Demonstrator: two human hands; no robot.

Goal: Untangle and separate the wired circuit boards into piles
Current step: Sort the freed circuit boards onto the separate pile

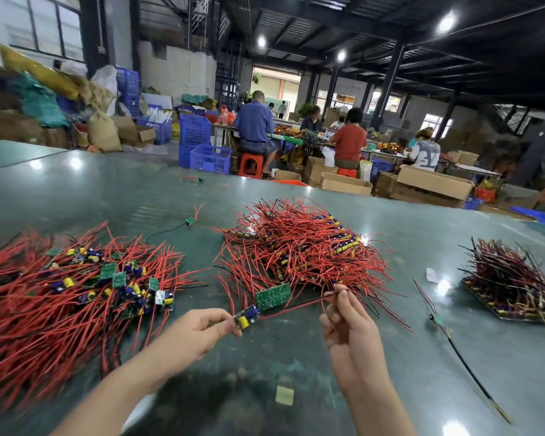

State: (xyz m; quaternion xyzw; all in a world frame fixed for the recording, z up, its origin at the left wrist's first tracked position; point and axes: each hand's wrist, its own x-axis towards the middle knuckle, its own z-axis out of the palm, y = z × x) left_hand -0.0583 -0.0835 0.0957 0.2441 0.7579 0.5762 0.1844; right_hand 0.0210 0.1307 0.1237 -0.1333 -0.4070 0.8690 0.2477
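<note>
A: Pinching a small circuit board [245, 319] at its end, the left hand [199, 333] has thumb and forefinger curled round it, the yellow capacitor facing down toward the table.

B: And the right hand [348, 325]?

A: Its fingertips [339, 291] nip the red and black leads [299, 305] that run from that board, drawn nearly straight between the two hands. A green panel [272, 295] lies just beyond the leads, tilted against the near edge of the middle heap [302, 250].

B: Room around the fingers?

A: Bare green tabletop [265, 366] shows below and between the wrists, with one pale square scrap [284, 395] lying on it. Left of the left fingers, the big red-wire pile [63, 287] comes close and runs out of view at the left edge. Right of the right fingers, a stray board with a long black lead [466, 366] lies apart, and farther right a darker stack [513, 284] is cut off by the frame.

B: What can't you tell?

A: Whether the held leads are free of the middle heap; loose red ends cross right behind the right fingertips. The boards inside that heap are mostly buried under wire. Two single boards [190, 220] lie far past the fingers, too small to read. The table's far edge sits well beyond, with seated workers [255, 127] and blue crates [202, 149] behind it.
</note>
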